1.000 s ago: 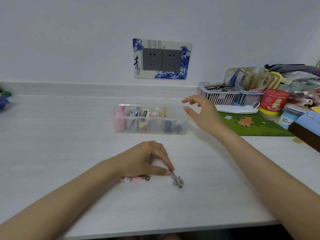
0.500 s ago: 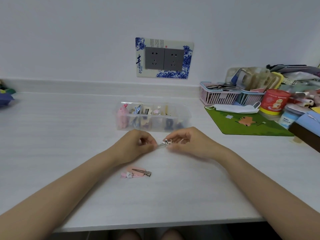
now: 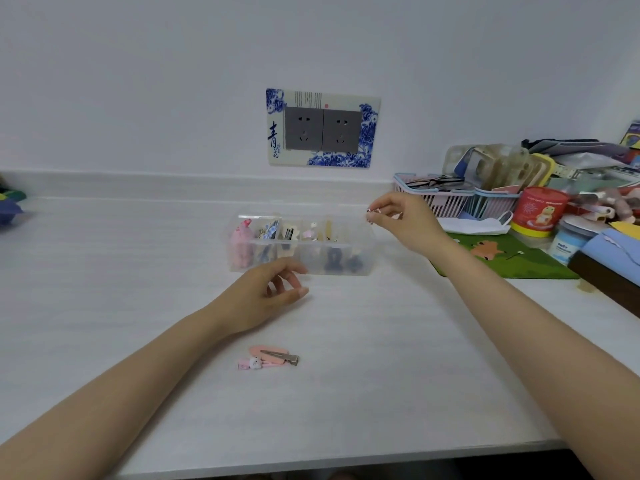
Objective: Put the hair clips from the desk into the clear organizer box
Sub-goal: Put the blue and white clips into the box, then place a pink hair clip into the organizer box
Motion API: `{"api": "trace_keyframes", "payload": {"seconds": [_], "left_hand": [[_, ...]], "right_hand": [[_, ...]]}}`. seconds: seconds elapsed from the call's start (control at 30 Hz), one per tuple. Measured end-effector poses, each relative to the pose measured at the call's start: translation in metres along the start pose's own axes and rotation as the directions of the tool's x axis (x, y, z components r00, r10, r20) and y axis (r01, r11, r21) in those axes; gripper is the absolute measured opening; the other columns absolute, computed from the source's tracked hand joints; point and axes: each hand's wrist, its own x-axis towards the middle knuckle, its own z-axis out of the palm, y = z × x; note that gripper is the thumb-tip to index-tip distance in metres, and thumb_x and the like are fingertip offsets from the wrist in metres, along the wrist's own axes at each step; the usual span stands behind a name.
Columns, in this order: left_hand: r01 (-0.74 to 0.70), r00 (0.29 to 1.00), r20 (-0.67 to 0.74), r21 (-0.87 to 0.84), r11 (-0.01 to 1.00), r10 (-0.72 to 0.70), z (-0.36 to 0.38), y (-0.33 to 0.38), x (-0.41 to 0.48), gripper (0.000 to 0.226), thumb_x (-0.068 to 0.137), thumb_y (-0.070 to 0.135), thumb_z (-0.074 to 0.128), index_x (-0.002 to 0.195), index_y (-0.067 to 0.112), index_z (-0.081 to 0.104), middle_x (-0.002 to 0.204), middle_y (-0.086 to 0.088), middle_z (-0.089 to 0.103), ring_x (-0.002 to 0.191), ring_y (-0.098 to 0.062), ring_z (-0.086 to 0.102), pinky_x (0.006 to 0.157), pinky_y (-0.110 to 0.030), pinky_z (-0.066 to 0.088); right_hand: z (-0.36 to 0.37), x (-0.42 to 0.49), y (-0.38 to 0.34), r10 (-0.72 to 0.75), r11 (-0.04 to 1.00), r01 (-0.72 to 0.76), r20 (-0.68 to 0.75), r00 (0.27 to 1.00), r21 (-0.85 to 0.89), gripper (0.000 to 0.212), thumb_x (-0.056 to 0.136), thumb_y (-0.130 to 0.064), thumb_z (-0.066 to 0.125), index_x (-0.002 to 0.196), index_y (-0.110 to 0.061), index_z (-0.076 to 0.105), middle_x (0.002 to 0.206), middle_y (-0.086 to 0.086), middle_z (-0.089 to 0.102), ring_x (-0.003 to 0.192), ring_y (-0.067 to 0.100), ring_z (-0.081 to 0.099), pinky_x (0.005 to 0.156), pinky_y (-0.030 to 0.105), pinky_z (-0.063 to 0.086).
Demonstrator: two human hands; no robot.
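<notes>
The clear organizer box [image 3: 369, 252] stands mid-desk, its compartments holding several hair clips. My right hand [image 3: 403, 220] hovers over the box's right end, pinching a small silver hair clip [image 3: 370, 216] between thumb and fingertips. My left hand [image 3: 268, 296] rests just in front of the box, fingers loosely curled and holding nothing. A pink hair clip [image 3: 270, 356] with a small white figure and a metal prong lies on the desk nearer to me, below my left hand.
The white desk [image 3: 104, 306] runs to a wall with a decorated socket plate [image 3: 323, 128]. At the right sit a pink basket [image 3: 436, 199], a red tub [image 3: 540, 211], a green mat [image 3: 509, 258] and assorted clutter. A dark object [image 3: 8, 209] lies far left.
The silver clip went from my left hand on the desk into my right hand, which has carried it up over the box's right end. My left hand has let go.
</notes>
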Motion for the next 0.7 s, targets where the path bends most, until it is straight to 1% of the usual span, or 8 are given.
{"api": "trace_keyframes", "payload": {"seconds": [0.13,0.2,0.27,0.4,0.5,0.57,0.63,0.7], "left_hand": [[0.013,1.000,-0.013,0.006,1.000,-0.013,-0.004,-0.006,0.002,0.026,0.086,0.030,0.062,0.111,0.029,0.057,0.091,0.006,0.063,0.080,-0.025,0.054,0.066,-0.018,0.043],[0.024,1.000,-0.005,0.009,1.000,-0.024,-0.005,-0.007,0.002,0.026,0.087,0.029,0.061,0.112,0.028,0.058,0.091,0.005,0.063,0.080,-0.026,0.054,0.066,-0.019,0.043],[0.036,0.999,0.007,0.004,0.999,-0.036,-0.007,-0.006,0.000,0.025,0.087,0.029,0.061,0.112,0.027,0.058,0.092,0.003,0.063,0.079,-0.023,0.054,0.066,-0.016,0.042],[0.044,0.997,0.064,0.034,0.998,-0.046,-0.018,0.006,-0.007,0.014,0.087,0.028,0.061,0.101,0.028,0.065,0.088,0.011,0.065,0.076,-0.004,0.053,0.068,-0.015,0.042],[0.052,0.981,0.183,0.100,0.994,-0.070,-0.030,0.021,-0.020,0.006,0.084,0.032,0.065,0.088,0.032,0.070,0.091,0.015,0.069,0.071,0.000,0.055,0.069,-0.022,0.047],[0.083,0.959,0.259,0.132,0.988,-0.115,-0.035,0.030,-0.035,0.010,0.077,0.037,0.072,0.087,0.035,0.069,0.089,0.019,0.068,0.069,0.002,0.053,0.070,-0.020,0.047],[0.116,0.933,0.315,0.189,0.975,-0.172,-0.038,0.036,-0.052,0.025,0.068,0.047,0.077,0.090,0.039,0.067,0.090,0.030,0.061,0.075,0.004,0.052,0.071,-0.013,0.043],[0.095,0.925,0.337,0.241,0.966,-0.175,-0.042,0.037,-0.063,0.034,0.064,0.050,0.078,0.094,0.042,0.065,0.097,0.031,0.056,0.084,0.000,0.050,0.072,-0.012,0.041]], "right_hand": [[0.001,0.012,0.003,-0.017,0.976,0.079,0.293,0.956,-0.201,0.016,0.088,-0.021,0.063,0.099,-0.015,0.072,0.094,0.000,0.072,0.074,0.004,0.055,0.062,0.003,0.038],[0.005,0.013,0.006,-0.006,0.969,0.093,0.353,0.935,-0.230,0.019,0.090,-0.023,0.059,0.104,-0.018,0.071,0.104,-0.002,0.070,0.081,0.012,0.056,0.068,0.009,0.039],[0.009,0.012,0.011,-0.012,0.972,0.076,0.274,0.962,-0.222,0.021,0.092,-0.023,0.056,0.110,-0.021,0.067,0.113,-0.003,0.067,0.090,0.016,0.056,0.072,0.013,0.038],[0.019,-0.003,0.013,-0.048,0.991,0.049,0.015,0.999,-0.127,0.017,0.092,-0.024,0.056,0.106,-0.022,0.066,0.114,-0.005,0.064,0.094,0.011,0.054,0.071,0.002,0.033],[0.026,-0.030,-0.003,-0.109,0.994,0.109,-0.014,0.994,-0.010,0.013,0.089,-0.020,0.060,0.099,-0.024,0.066,0.107,-0.008,0.063,0.091,0.009,0.055,0.075,0.003,0.035],[0.034,-0.053,-0.020,-0.126,0.988,0.120,0.058,0.990,0.093,0.011,0.087,-0.017,0.063,0.095,-0.023,0.068,0.101,-0.006,0.066,0.087,0.009,0.056,0.075,0.013,0.038],[0.043,-0.077,-0.036,-0.127,0.983,0.092,0.223,0.967,0.161,0.009,0.085,-0.018,0.066,0.089,-0.025,0.069,0.093,-0.008,0.068,0.081,0.003,0.056,0.075,0.020,0.038],[0.051,-0.098,-0.046,-0.126,0.985,0.064,0.402,0.907,0.163,0.005,0.084,-0.025,0.067,0.087,-0.028,0.070,0.090,-0.015,0.067,0.080,-0.004,0.056,0.077,0.022,0.040]]}}
